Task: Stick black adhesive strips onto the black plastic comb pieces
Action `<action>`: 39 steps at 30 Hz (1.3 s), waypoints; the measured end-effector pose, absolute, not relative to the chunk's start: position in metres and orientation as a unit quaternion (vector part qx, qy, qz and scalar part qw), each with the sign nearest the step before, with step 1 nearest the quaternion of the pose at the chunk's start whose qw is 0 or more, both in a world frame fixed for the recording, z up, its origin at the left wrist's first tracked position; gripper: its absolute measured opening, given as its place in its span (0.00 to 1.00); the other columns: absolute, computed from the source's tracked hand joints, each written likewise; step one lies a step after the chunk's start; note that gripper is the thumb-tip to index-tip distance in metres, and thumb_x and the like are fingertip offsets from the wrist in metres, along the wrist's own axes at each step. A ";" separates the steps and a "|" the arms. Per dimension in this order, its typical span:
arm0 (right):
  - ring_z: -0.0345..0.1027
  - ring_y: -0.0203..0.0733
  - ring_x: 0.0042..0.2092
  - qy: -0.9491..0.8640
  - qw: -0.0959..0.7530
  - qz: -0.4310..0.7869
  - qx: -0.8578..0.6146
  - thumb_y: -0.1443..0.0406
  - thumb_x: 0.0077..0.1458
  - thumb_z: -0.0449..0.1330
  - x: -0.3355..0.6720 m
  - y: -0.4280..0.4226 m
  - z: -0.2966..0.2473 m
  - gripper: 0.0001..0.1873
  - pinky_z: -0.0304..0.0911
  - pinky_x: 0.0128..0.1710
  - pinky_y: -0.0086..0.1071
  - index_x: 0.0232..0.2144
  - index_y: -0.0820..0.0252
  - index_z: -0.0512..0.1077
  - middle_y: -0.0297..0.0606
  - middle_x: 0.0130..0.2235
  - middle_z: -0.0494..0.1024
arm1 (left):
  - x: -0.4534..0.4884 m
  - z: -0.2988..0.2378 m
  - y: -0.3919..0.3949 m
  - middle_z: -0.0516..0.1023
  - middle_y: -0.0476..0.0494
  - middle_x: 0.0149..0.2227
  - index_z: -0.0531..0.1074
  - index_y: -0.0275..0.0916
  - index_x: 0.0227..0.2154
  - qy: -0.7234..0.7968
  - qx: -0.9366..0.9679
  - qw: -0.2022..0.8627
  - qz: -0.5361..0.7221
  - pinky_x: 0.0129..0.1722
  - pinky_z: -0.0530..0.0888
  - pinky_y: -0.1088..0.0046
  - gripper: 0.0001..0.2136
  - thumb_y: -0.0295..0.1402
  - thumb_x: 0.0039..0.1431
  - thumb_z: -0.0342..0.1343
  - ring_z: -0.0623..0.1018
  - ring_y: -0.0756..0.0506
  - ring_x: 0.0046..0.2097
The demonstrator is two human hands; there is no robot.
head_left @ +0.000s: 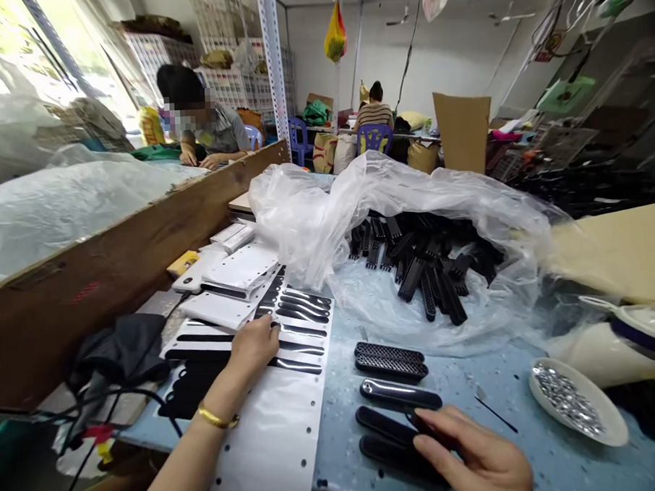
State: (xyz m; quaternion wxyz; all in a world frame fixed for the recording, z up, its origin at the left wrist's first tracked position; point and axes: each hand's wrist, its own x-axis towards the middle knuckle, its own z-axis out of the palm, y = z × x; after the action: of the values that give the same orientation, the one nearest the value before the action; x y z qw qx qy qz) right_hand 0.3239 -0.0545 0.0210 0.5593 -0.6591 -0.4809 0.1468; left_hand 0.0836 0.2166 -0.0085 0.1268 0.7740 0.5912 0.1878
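Observation:
My left hand (254, 344), with a gold bracelet at the wrist, is closed over a white backing sheet (270, 429). Its fingertips pinch at the end of a glossy black sticker strip (304, 330), one of several lying across that sheet; the exact grip is partly hidden. At the lower right, the thumb and index finger of my right hand (472, 453) close on the end of a long black plastic handle (384, 424). Another black handle (388, 454) lies just below it. Above sit a shiny black handle (400, 394) and two patterned black pieces (391, 360), side by side.
Clear plastic sheeting (304, 210) surrounds a heap of black plastic parts (426, 263). A white dish (612, 432) of small metal pieces stands right, by a white mug (608, 349). A wooden board (132, 247) edges the left. Two people (219, 127) sit farther back.

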 end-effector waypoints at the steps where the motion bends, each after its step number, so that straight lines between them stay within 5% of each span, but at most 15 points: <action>1: 0.72 0.39 0.25 -0.502 0.545 0.145 -0.656 0.63 0.48 0.70 0.329 -0.052 0.021 0.08 0.69 0.23 0.26 0.35 0.53 0.82 0.35 0.26 0.78 | 0.086 -0.007 0.218 0.77 0.43 0.25 0.76 0.39 0.31 0.585 0.782 0.117 0.181 0.36 0.69 0.67 0.07 0.31 0.51 0.54 0.77 0.38 0.35; 4: 0.71 0.38 0.25 -0.536 0.520 0.130 -0.652 0.66 0.50 0.68 0.343 -0.044 0.019 0.07 0.69 0.24 0.26 0.35 0.55 0.82 0.34 0.25 0.76 | 0.095 0.003 0.212 0.80 0.38 0.37 0.75 0.38 0.44 0.558 0.803 0.094 0.186 0.41 0.70 0.65 0.15 0.32 0.54 0.53 0.77 0.37 0.40; 7: 0.69 0.37 0.25 -0.540 0.510 0.114 -0.660 0.66 0.52 0.67 0.349 -0.039 0.017 0.06 0.68 0.25 0.27 0.34 0.58 0.81 0.33 0.24 0.74 | 0.115 0.022 0.185 0.81 0.38 0.38 0.75 0.37 0.43 0.514 0.817 0.122 0.231 0.39 0.72 0.67 0.15 0.37 0.57 0.52 0.78 0.41 0.36; 9: 0.68 0.37 0.25 -0.553 0.502 0.108 -0.656 0.65 0.53 0.66 0.347 -0.035 0.016 0.07 0.66 0.24 0.28 0.35 0.60 0.81 0.34 0.24 0.73 | 0.134 0.034 0.156 0.81 0.42 0.32 0.77 0.37 0.37 0.425 0.814 0.283 0.275 0.32 0.72 0.71 0.13 0.41 0.56 0.55 0.77 0.44 0.30; 13: 0.65 0.38 0.25 -0.605 0.467 0.103 -0.636 0.64 0.56 0.64 0.335 -0.023 0.022 0.08 0.61 0.24 0.31 0.36 0.62 0.81 0.36 0.24 0.71 | 0.175 0.042 0.110 0.76 0.48 0.21 0.77 0.35 0.27 0.303 0.713 0.618 0.136 0.22 0.67 0.77 0.12 0.41 0.53 0.59 0.72 0.50 0.21; 18: 0.66 0.41 0.28 -0.640 0.431 0.086 -0.630 0.67 0.58 0.62 0.338 -0.021 0.024 0.08 0.62 0.27 0.33 0.38 0.64 0.79 0.39 0.27 0.72 | 0.189 0.023 0.110 0.75 0.48 0.18 0.71 0.34 0.23 0.318 0.556 0.761 0.108 0.15 0.55 0.82 0.16 0.44 0.49 0.63 0.68 0.54 0.16; 22: 0.70 0.43 0.33 -0.627 0.470 0.062 -0.619 0.72 0.58 0.60 0.354 -0.029 0.020 0.09 0.67 0.32 0.34 0.42 0.67 0.77 0.44 0.32 0.76 | 0.183 0.017 0.122 0.75 0.48 0.18 0.71 0.34 0.24 0.339 0.530 0.766 0.129 0.16 0.57 0.82 0.14 0.41 0.51 0.64 0.69 0.55 0.16; 29: 0.71 0.39 0.31 -0.548 0.512 0.160 -0.642 0.71 0.52 0.65 0.369 -0.025 0.016 0.05 0.66 0.31 0.31 0.34 0.60 0.78 0.36 0.29 0.77 | 0.186 0.016 0.125 0.75 0.48 0.19 0.74 0.34 0.26 0.385 0.566 0.712 0.158 0.14 0.59 0.81 0.14 0.42 0.49 0.62 0.70 0.52 0.16; 32: 0.71 0.40 0.31 -0.494 0.524 0.173 -0.672 0.69 0.52 0.66 0.387 -0.027 0.011 0.03 0.66 0.31 0.32 0.32 0.59 0.78 0.36 0.29 0.77 | 0.179 0.014 0.130 0.76 0.48 0.21 0.77 0.35 0.32 0.407 0.619 0.642 0.198 0.17 0.62 0.78 0.14 0.43 0.52 0.60 0.72 0.50 0.19; 36: 0.72 0.42 0.32 -0.442 0.527 0.213 -0.694 0.67 0.50 0.66 0.407 -0.037 -0.002 0.03 0.68 0.32 0.33 0.31 0.59 0.79 0.37 0.30 0.79 | 0.171 0.007 0.134 0.76 0.47 0.21 0.76 0.37 0.22 0.326 0.783 0.507 0.153 0.25 0.67 0.75 0.14 0.39 0.58 0.54 0.74 0.48 0.25; 39: 0.74 0.42 0.33 -0.431 0.516 0.237 -0.702 0.68 0.48 0.66 0.404 -0.042 -0.013 0.05 0.69 0.34 0.34 0.31 0.59 0.80 0.38 0.31 0.81 | 0.172 0.001 0.133 0.80 0.46 0.26 0.79 0.38 0.31 0.274 0.856 0.427 0.101 0.30 0.69 0.74 0.11 0.37 0.57 0.54 0.77 0.46 0.29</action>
State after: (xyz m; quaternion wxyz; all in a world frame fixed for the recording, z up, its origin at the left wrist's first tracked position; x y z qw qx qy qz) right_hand 0.4035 -0.0423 -0.0127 0.5156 -0.7015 -0.4311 0.2369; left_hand 0.1725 0.1331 0.0006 0.4273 0.8556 0.2740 0.1015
